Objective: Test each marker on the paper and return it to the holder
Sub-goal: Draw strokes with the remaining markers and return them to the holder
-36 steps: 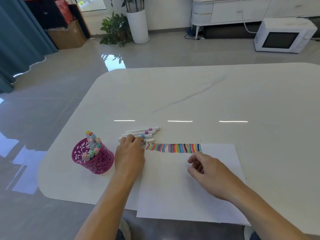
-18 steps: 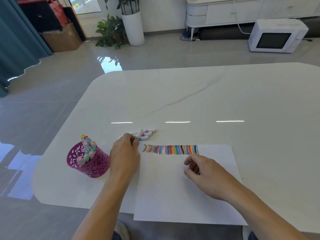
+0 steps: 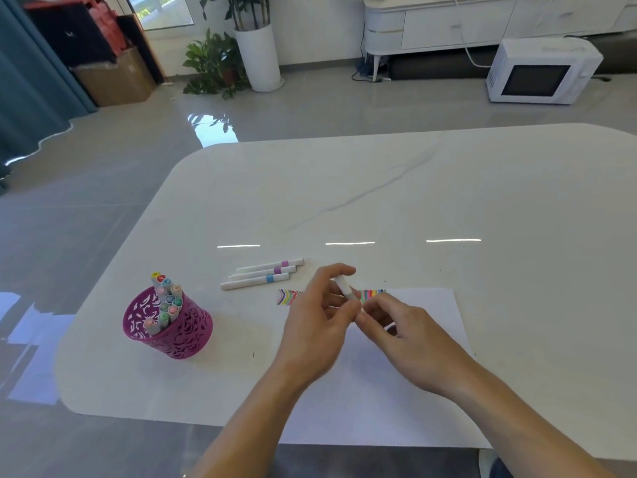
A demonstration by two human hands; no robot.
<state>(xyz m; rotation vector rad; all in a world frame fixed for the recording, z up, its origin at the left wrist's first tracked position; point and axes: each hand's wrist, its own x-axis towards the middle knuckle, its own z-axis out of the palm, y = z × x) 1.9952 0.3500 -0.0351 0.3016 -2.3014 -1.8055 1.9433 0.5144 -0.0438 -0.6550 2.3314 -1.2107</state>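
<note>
My left hand (image 3: 319, 319) holds a white marker (image 3: 345, 288) above the paper's top edge. The fingertips of my right hand (image 3: 403, 334) pinch the marker's lower end, so both hands grip it. A white sheet of paper (image 3: 424, 312) lies under my hands, with a row of coloured strokes (image 3: 289, 296) along its top, partly hidden by my fingers. Three white markers (image 3: 263, 273) with purple and blue bands lie side by side on the table beyond the paper. A magenta cut-out holder (image 3: 179, 331) with several markers stands at the left.
The white marble table (image 3: 379, 188) has a rounded corner and its left edge near the holder. Beyond it on the floor stand a potted plant (image 3: 256, 53), a white microwave (image 3: 541, 70) and a cardboard box (image 3: 113, 79).
My left hand picked one marker out of the loose group and carried it right, over the paper. My right hand rose off the paper and closed on the marker's end.
</note>
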